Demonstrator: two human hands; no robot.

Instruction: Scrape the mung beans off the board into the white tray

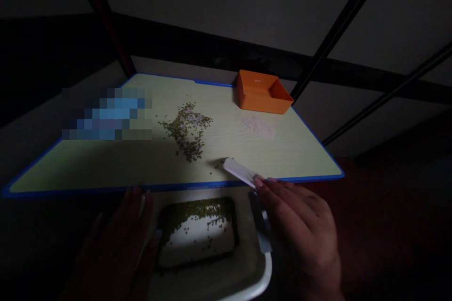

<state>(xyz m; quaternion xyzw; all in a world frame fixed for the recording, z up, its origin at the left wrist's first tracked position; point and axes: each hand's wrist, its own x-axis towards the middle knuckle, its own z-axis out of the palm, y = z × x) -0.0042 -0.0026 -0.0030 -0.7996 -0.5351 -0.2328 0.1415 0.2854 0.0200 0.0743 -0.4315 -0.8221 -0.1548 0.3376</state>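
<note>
My right hand (300,225) is closed on a flat white scraper (240,171); its tip rests at the table's near part, beside a few stray green beans. In the dark at lower left, my left hand (120,240) grips the left side of a white rectangular tub (259,287). The tub sits just below the table's near edge, with small green beans (201,209) along its far side and some scattered over its bottom. On the pale table (226,141) lies a loose pile of green beans (189,129) mixed with white grains. Separate from it is a patch of white grains (259,127).
An orange open box (263,103) stands at the table's back right. A pixelated bluish patch (113,115) covers something at the left. Blue edging (303,179) runs round the table. A wall with dark strips rises behind; the room is dim.
</note>
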